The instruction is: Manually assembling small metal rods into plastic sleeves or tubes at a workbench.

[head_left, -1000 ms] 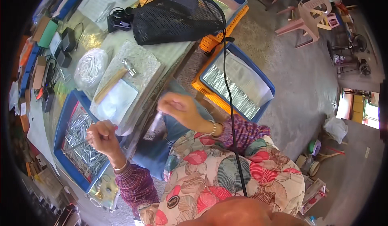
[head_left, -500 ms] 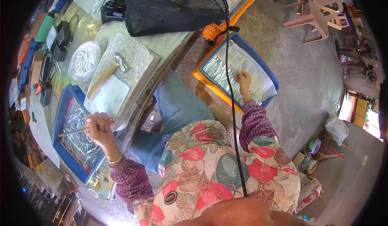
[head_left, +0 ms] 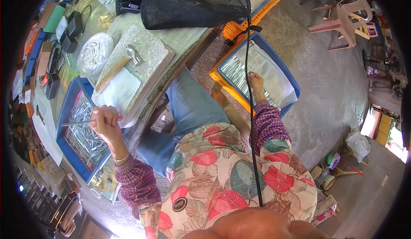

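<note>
My left hand (head_left: 106, 123) is closed around a thin metal rod-like tool (head_left: 78, 123) with a red end showing by the fingers. It hovers above a blue tray (head_left: 64, 147) heaped with loose metal rods (head_left: 87, 140). Off to the right, my right hand (head_left: 257, 85) has its fingers drawn together at the rows of metal rods (head_left: 234, 70) in a second blue tray (head_left: 287, 77). Whatever those fingers hold, if anything, is too small to make out. A white sheet (head_left: 278, 76) lies along that tray's right side.
A hammer (head_left: 134, 55) rests on a stone slab (head_left: 150, 46) on the table, beside a plastic bag of white pieces (head_left: 95, 54). A black mesh bag (head_left: 192, 5) lies at the back. One black cable (head_left: 251, 132) hangs across my view. A plastic chair (head_left: 342, 20) stands far right.
The whole view has shifted slightly. My right hand has moved a little left over the rods in its tray. My left hand keeps its grip on the tool and has barely moved.
</note>
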### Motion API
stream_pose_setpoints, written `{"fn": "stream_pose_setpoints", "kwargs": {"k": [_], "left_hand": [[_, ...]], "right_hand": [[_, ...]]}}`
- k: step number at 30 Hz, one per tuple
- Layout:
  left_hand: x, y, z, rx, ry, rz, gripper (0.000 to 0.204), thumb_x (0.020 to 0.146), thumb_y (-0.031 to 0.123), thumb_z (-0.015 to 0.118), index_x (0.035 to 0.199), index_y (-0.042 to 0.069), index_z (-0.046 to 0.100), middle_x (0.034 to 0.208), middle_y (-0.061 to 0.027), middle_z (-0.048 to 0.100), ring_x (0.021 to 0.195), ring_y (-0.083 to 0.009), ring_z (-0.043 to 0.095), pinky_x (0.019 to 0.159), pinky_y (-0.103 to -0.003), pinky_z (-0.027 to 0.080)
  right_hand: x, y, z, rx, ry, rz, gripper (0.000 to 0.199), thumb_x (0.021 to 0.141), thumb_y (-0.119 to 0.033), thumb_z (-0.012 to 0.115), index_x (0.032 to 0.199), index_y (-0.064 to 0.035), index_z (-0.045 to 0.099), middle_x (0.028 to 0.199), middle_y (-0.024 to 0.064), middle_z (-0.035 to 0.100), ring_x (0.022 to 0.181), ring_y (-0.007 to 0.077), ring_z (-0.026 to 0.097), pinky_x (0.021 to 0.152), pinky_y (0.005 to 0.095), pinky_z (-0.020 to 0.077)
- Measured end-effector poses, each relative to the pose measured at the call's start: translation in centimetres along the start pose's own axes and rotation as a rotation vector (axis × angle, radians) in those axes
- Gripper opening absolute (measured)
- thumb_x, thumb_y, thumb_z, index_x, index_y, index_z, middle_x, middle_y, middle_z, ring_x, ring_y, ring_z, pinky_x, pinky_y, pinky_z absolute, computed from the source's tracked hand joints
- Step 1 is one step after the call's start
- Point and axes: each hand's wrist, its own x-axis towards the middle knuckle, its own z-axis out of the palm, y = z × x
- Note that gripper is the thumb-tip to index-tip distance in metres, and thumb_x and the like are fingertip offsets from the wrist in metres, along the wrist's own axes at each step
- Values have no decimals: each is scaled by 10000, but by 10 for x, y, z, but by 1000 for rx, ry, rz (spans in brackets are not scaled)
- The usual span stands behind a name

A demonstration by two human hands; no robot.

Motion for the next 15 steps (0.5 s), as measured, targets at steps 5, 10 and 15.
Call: {"fn": "stream_pose_setpoints", "kwargs": {"k": [5,10,15], "left_hand": [[2,2,4,-33,-1,20,356,942,167,450,607,93,357,480,25,261,415,-73,231,393,-237,191],[0,4,2,35,144,-84,304,871,47,455,577,82,387,482,26,304,414,-81,282,393,-236,255],[5,16,10,176,45,-229,384,910,211,499,563,54,458,487,39,369,434,-46,318,408,-224,232]], "right_hand": [[2,-6,3,60,-101,-7,206,827,-70,514,1022,-36,572,807,88,647,657,158,636,543,253,525],[-7,-31,8,56,-257,-117,140,839,-114,537,970,-80,572,819,54,628,686,134,605,582,246,511],[-44,-68,14,-43,-505,-242,90,820,-113,591,898,-101,547,811,15,591,695,100,575,598,209,459]]}}
